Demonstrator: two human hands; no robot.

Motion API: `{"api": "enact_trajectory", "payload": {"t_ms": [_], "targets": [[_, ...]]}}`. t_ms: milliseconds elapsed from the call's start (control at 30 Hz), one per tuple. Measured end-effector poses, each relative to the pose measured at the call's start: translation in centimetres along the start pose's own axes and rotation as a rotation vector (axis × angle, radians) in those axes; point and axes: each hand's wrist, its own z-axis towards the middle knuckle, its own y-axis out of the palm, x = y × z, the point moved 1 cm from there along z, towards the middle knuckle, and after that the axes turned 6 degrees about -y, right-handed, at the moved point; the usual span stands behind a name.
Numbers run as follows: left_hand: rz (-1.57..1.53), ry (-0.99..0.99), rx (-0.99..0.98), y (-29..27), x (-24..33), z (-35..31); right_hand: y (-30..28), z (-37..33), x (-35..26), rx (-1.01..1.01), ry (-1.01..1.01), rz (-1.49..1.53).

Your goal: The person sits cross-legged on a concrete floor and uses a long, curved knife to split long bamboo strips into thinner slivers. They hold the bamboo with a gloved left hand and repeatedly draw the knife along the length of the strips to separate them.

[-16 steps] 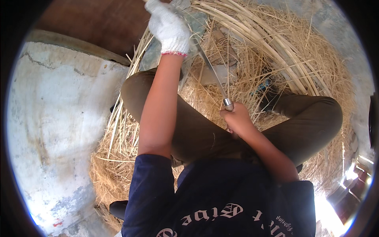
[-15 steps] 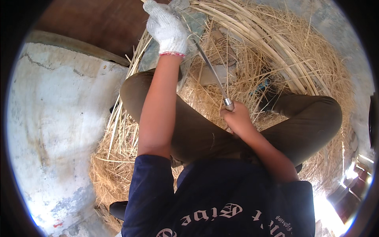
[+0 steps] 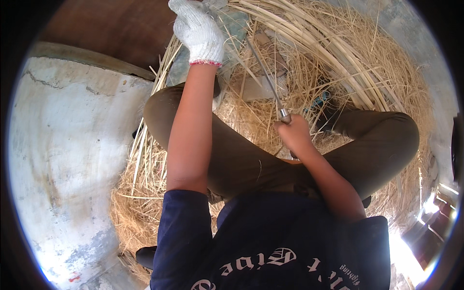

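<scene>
My left hand (image 3: 199,35), in a white knitted glove with a red cuff, is raised at the top of the head view. Its fingers are closed. A thin pale strip (image 3: 248,70), which looks like split bamboo, slants down to the right from beside the glove; the grip itself is hidden. Bare and closed, my right hand (image 3: 296,134) holds a long, narrow-bladed knife (image 3: 266,73) by its handle, just below a shiny metal collar. The blade points up and left, its tip right of the glove and apart from it.
Straw-like shavings (image 3: 386,92) cover the floor around my crossed legs (image 3: 372,133). Long pale strips (image 3: 333,53) lie in a curved bundle at the upper right. Flat blocks (image 3: 263,90) lie beyond the knife. A stained whitish wall (image 3: 87,154) stands close on the left.
The knife and my right hand have shifted slightly up and right, so the blade is farther from the glove. My left hand has moved slightly up and left. The pale strip now shows beside the blade.
</scene>
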Motion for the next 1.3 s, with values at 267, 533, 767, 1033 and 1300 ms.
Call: {"api": "enact_trajectory", "payload": {"t_ms": [267,533,767,1033,1300], "targets": [[0.070,-0.019,0.026,0.4,0.4,-0.2,0.2,0.7,-0.6,-0.204,0.130,0.192],[-0.020,-0.011,-0.016,0.2,-0.3,0.2,0.2,-1.0,-2.4,-0.030,-0.178,0.042],[-0.013,0.017,0.056,0.1,0.1,0.9,0.2,-0.1,-0.5,-0.082,-0.034,-0.082],[0.347,0.062,0.056,1.0,1.7,-0.9,0.4,0.6,0.3,-0.094,-0.053,-0.041],[0.428,0.055,0.129,1.1,2.0,-1.4,0.5,-0.7,-1.4,0.048,-0.120,0.048]]}}
